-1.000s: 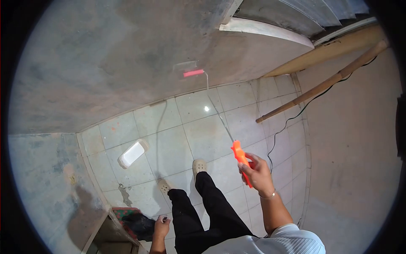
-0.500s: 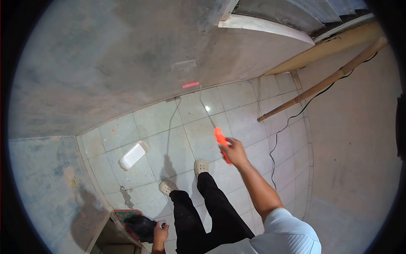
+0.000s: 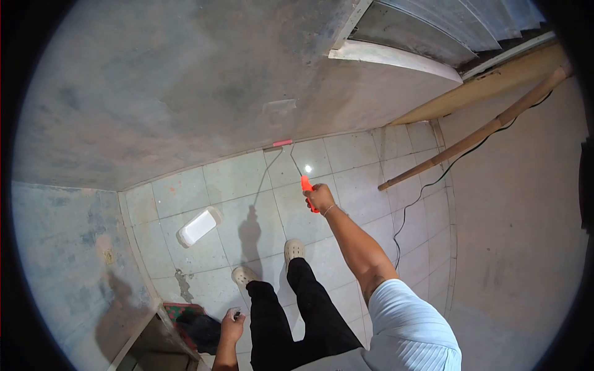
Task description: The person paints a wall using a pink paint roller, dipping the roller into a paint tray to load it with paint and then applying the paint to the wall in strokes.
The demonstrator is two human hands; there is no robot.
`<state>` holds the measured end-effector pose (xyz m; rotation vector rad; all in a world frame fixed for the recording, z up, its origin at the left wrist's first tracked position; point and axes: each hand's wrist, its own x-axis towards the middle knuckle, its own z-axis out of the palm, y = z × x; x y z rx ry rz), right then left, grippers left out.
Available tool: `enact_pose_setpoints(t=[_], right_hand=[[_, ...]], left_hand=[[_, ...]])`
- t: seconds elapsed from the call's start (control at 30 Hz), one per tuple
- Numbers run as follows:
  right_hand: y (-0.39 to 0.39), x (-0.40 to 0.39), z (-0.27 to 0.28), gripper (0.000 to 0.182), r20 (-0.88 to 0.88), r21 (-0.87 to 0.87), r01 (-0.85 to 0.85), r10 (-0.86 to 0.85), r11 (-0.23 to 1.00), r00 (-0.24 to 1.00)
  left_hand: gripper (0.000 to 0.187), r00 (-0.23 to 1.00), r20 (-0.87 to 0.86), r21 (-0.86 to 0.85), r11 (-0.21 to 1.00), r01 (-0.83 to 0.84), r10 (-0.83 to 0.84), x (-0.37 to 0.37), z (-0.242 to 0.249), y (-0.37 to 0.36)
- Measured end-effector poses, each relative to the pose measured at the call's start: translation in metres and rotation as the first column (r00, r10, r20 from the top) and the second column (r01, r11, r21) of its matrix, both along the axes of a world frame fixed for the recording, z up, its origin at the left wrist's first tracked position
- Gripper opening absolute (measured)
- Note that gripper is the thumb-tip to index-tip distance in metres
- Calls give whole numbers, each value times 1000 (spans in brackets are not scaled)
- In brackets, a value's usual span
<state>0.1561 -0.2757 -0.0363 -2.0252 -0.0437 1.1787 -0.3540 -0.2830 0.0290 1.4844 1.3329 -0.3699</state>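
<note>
My right hand (image 3: 321,198) is closed around the orange handle of a paint roller (image 3: 309,193). Its thin wire frame runs forward to a pink roller sleeve (image 3: 283,143), which lies at the foot of the grey wall (image 3: 216,111), just above the floor tiles. Low on the left, my left hand (image 3: 232,326) has curled fingers around a small dark thing I cannot make out. Beside it lies a black bundle (image 3: 201,332) on a red and green patterned surface. A white oblong tray (image 3: 199,227) rests on the tiles ahead of my left foot.
A bamboo pole (image 3: 461,151) slants across the right side, with a black cable (image 3: 405,213) trailing along the floor. A cabinet-like frame (image 3: 145,337) stands at the lower left. Beige clogs (image 3: 295,249) are on my feet. A white ledge (image 3: 396,59) juts out above.
The roller has moved down the wall to its base, and my right arm has reached further forward. My left hand has shifted slightly up, its fingers still curled.
</note>
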Motion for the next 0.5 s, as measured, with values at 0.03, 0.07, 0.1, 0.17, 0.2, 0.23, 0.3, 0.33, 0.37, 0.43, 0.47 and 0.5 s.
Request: enact_pose_setpoints(t=[0.03, 0.07, 0.1, 0.17, 0.2, 0.23, 0.3, 0.33, 0.37, 0.43, 0.47, 0.5], right_hand=[[0, -4, 5, 28, 5, 23, 45, -45, 999, 999], [-2, -8, 30, 28, 7, 27, 45, -46, 999, 999], [-12, -9, 65, 30, 8, 38, 47, -48, 998, 999], [-37, -18, 147, 36, 13, 50, 54, -55, 997, 998], [-48, -20, 188, 39, 18, 56, 55, -56, 997, 998], [-56, -24, 238, 42, 28, 69, 62, -64, 996, 998], [-70, -39, 337, 46, 54, 84, 89, -94, 993, 994], [-77, -49, 378, 47, 69, 90, 113, -119, 990, 990], [-86, -56, 411, 49, 66, 138, 109, -119, 984, 991], [-97, -72, 463, 50, 60, 176, 113, -126, 978, 990], [-97, -78, 485, 51, 71, 160, 85, -97, 983, 993], [-96, -82, 496, 51, 80, 146, 58, -70, 988, 994]], left_hand=[[30, 1000, -13, 2, 1000, -12, 12, -8, 2, 1], [30, 999, -15, 12, 1000, -29, 29, -9, 7, 6], [31, 999, -45, 21, 1000, -20, 21, -9, 15, 8], [32, 999, -29, 31, 999, -13, 14, -22, 11, 9], [32, 1000, -25, 40, 999, -10, 11, -24, 10, 9], [32, 1000, -13, 38, 999, -13, 14, -22, 20, 11], [34, 999, -43, 95, 995, -1, 5, -10, 50, 23], [34, 999, -50, 91, 996, 11, -7, -16, 58, 27], [33, 1000, 9, 91, 996, 15, -15, -15, 54, 35], [33, 998, 63, 83, 996, 26, -32, -17, 49, 45], [33, 995, 94, 76, 997, -23, 16, -18, 47, 51], [32, 990, 123, 71, 995, -72, 63, -21, 45, 57]])
